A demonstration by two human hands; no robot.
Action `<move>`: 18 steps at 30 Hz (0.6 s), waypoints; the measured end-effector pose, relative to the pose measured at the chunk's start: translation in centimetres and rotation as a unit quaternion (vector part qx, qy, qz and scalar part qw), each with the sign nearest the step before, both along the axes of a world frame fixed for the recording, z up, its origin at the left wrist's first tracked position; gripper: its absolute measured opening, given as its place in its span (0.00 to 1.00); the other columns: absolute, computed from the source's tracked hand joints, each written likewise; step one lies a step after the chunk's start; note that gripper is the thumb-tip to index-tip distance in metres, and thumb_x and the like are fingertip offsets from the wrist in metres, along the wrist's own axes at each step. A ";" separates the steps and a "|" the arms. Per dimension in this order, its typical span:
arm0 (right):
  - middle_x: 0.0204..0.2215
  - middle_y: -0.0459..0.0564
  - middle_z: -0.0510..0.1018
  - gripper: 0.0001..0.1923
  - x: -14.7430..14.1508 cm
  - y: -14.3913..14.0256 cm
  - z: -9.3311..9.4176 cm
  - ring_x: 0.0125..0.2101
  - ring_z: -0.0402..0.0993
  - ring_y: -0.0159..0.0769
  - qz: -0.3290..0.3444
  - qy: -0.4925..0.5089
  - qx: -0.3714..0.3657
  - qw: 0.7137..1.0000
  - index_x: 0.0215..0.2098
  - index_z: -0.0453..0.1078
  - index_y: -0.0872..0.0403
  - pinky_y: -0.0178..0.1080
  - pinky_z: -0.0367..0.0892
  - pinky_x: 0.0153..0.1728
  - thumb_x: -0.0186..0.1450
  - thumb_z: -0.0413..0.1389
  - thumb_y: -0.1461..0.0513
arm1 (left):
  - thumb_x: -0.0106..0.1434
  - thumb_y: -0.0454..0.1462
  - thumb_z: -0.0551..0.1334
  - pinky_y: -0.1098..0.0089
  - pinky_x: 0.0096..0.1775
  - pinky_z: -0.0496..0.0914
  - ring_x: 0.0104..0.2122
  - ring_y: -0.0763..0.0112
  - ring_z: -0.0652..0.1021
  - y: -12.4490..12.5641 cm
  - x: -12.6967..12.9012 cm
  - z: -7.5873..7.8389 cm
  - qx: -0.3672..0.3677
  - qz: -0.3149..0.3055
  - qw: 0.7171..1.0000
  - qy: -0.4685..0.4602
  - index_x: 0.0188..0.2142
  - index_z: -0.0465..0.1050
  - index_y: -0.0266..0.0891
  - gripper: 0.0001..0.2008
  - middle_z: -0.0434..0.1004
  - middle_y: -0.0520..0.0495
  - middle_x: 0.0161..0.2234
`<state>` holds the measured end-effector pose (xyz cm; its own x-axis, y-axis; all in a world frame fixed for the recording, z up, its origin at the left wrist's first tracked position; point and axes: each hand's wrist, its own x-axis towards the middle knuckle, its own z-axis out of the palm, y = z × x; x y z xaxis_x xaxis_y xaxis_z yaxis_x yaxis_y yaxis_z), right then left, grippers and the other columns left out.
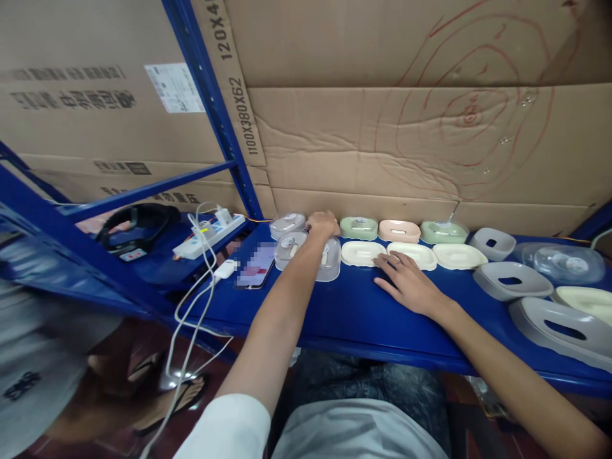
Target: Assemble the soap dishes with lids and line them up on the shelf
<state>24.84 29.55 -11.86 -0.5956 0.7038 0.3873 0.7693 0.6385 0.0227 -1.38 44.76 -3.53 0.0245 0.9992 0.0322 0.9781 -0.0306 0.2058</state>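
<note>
Brown cardboard strip [229,76] standing upright behind the blue steel rack post, far centre-left: black print running vertically reads "120X4" at the top, cut by the frame edge, and below it "1100X380X62".

Large brown cardboard carton [71,115], far left: two rows of black printed characters across its face, too blurred to read. White paper label [174,87] on the same carton: fine print, not legible.

Lower brown carton edge [124,169], left: small dark print, unreadable.

Grey cloth [21,382], near left: dark lettering, blurred, not readable.

Smartphone screen [255,268] on the blue shelf: pixelated, nothing legible.
</note>
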 end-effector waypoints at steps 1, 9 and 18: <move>0.69 0.63 0.73 0.30 0.0 0.0 0.0 0.70 0.65 0.61 0.000 0.000 -0.001 1.000 0.72 0.69 0.56 0.65 0.63 0.70 0.81 0.46 0.48 | 0.55 0.51 0.79 0.43 0.59 0.74 0.62 0.37 0.77 -0.1 -0.1 -0.1 -0.006 0.015 1.000 0.006 0.64 0.74 0.39 0.40 0.80 0.28 0.60; 0.68 0.62 0.74 0.30 -0.1 0.1 0.0 0.69 0.65 0.62 -0.001 0.003 0.004 1.000 0.71 0.69 0.57 0.64 0.63 0.70 0.81 0.45 0.48 | 0.63 0.48 0.72 0.44 0.63 0.69 0.68 0.30 0.68 -1.7 -1.1 2.9 0.034 0.049 0.998 0.030 0.66 0.69 0.33 0.37 0.65 0.22 0.70; 0.53 0.63 0.79 0.19 -0.5 0.2 1.1 0.59 0.71 0.57 0.022 0.033 -0.016 0.999 0.58 0.77 0.55 0.61 0.70 0.63 0.78 0.53 0.54 | 0.65 0.42 0.70 0.46 0.65 0.68 0.65 0.38 0.71 -9.0 0.7 4.0 0.198 -0.108 0.974 -0.007 0.70 0.64 0.39 0.37 0.68 0.32 0.67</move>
